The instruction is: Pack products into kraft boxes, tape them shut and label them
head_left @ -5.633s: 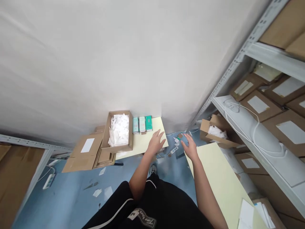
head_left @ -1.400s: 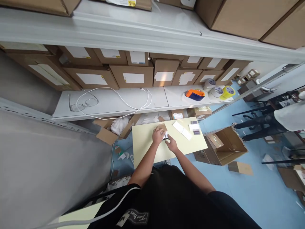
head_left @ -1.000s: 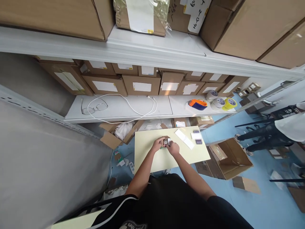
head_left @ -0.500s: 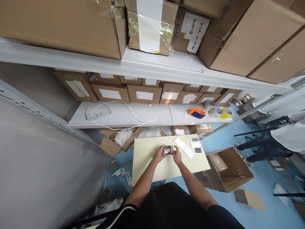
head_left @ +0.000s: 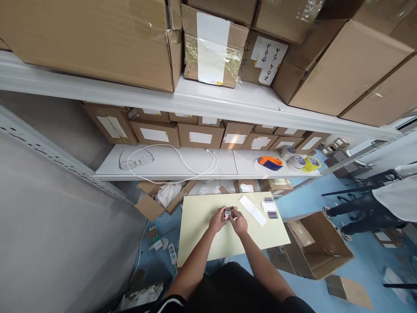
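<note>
A small brown cardboard box [head_left: 234,208] is held just above the pale yellow table [head_left: 198,234], with a round, shiny, dark-rimmed object [head_left: 227,212] showing in its open side. My left hand [head_left: 216,221] is closed around the left side of the box. From the right, my right hand [head_left: 239,223] grips the box, its fingertips bent in against the round object. The fingers cover much of the box, and what the round object is cannot be made out. A long white strip of card or paper [head_left: 252,210] lies to the right of my hands, beside a white-and-dark item [head_left: 269,207].
Above the table, a shelf [head_left: 224,163] holds glasses [head_left: 137,161], a white cable [head_left: 180,154], an orange-and-blue object [head_left: 270,163] and tape rolls [head_left: 311,163]. Labelled cartons [head_left: 200,135] line it. An open carton [head_left: 332,243] stands right of the table; a person [head_left: 395,195] is beyond.
My right hand has moved left, from the box's right edge onto its front and the round object. My left hand keeps its hold. The whole view has shifted slightly.
</note>
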A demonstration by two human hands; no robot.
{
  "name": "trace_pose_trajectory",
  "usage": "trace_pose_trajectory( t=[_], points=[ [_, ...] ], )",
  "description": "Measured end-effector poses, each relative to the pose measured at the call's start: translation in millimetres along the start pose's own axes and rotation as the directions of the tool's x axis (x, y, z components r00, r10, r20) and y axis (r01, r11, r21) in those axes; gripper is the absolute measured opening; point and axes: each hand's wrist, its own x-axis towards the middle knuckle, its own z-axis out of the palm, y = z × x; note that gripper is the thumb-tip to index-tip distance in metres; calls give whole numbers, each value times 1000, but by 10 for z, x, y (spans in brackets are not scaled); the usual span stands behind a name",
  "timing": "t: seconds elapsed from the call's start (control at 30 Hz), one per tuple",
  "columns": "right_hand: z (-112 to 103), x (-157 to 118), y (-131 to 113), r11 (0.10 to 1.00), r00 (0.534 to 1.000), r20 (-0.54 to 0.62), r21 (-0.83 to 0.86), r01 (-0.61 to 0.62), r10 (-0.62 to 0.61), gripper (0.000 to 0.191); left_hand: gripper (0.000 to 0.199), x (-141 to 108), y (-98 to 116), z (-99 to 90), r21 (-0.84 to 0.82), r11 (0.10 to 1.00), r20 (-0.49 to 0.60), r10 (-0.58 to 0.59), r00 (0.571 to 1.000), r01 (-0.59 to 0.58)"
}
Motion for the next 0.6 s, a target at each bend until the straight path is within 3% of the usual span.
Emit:
trace_pose_trajectory(
  t=[0.2, 0.3, 0.4, 0.5, 0.6],
  points=[
    [-184, 161, -254, 991, 989, 133, -126, -42, 59, 49, 75, 18, -45, 32, -72, 994, -89, 80, 993, -86],
    [-172, 243, -394, 982, 982, 155, -168, -82, 109, 44, 76, 33, -61, 32, -106, 991, -113, 70, 991, -82],
    [-126, 287, -489, 974, 977, 157, -195, -112, 144, 51, 77, 21, -35, 24, -135, 988, -107, 60, 992, -74],
    [-95, 251, -510, 981, 985, 150, -185, -60, 89, 57, 75, -16, 11, 15, -140, 990, -109, 20, 994, -35],
    [-114, 125, -491, 993, 998, 62, -121, 8, 0, 52, 73, -48, 52, -2, -90, 995, -96, 20, 995, -29]
  ],
)
